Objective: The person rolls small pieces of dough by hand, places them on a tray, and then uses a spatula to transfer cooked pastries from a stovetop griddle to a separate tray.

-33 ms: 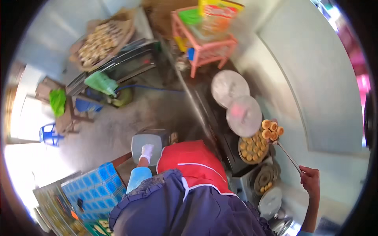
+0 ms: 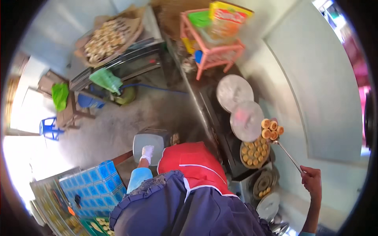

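Note:
My right hand (image 2: 312,179) is closed around the handle of a long metal turner (image 2: 289,155). Several round browned cakes (image 2: 271,129) are heaped on its blade. Just below the blade lies a round pan (image 2: 241,154) filled with paler cakes (image 2: 253,152). My left hand (image 2: 147,152) is covered in something white, glove or cloth, and is over a grey box-like container (image 2: 138,144); its fingers cannot be made out. Two round pale lids (image 2: 235,93) overlap on the dark counter beyond the pan.
A round stove plate (image 2: 264,181) with a few cakes is nearer me, beside another lid (image 2: 268,207). Beyond stand a pink rack (image 2: 220,50) and a table holding a paper-lined heap of pieces (image 2: 108,39). A blue-checked covered table (image 2: 88,185) is at left.
The view has shifted a little and become sharper. The cakes stay on the turner, and both hands keep nearly the same positions.

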The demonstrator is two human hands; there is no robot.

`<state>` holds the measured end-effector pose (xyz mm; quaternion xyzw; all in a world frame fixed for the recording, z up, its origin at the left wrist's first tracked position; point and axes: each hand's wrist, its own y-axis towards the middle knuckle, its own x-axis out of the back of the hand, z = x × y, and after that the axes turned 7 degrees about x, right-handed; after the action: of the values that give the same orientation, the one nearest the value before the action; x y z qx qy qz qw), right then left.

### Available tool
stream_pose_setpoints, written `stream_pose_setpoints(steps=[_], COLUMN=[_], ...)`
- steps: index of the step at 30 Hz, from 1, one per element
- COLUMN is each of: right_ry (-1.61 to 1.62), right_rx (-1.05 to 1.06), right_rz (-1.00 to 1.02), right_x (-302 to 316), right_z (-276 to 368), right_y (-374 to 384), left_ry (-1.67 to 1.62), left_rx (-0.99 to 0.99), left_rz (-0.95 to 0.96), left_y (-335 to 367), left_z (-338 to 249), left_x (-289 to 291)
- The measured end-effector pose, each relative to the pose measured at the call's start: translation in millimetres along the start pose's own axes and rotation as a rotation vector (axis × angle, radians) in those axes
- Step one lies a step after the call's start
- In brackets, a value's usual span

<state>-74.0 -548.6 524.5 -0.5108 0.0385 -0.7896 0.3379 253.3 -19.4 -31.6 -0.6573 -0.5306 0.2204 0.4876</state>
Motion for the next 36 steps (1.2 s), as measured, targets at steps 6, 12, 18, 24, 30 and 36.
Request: stream_pose_setpoints(steps=[6,12,18,24,30,36], right_ry=[-0.143,-0.214,-0.114,-0.467,-0.572,0.134], right_rx=[0.573,0.761,1.132,1.539,1.698,1.598], right_rz=[0.281,0.513,0.759,0.090,-0.293,-0.227], right_x=[-39.2,-121.9,-272.5,-412.0,-423.4,-407.4], right_z=[214.6,439.4,579.2,612.4,605.9,550.9], right_y=[109.0,174.0,246.8,275.0,240.1,253.8], left_ry=[-0.449,-0.546,-0.732,-0.793,-0.845,-0.728], left_rx=[0.157,0.291,0.308,0.465,0.452,0.303], left_rz=[-0.102,-0.329,-0.150,-0.119,-0.187,-0.204], left_y=[3.3,-35.2,-42.1,-67.3,-80.2,-44.1], left_z=[98.8,124.6,203.8,222.2,209.3,160.4], left_x=[76.4,90.5,66.8,27.3,27.0,63.6])
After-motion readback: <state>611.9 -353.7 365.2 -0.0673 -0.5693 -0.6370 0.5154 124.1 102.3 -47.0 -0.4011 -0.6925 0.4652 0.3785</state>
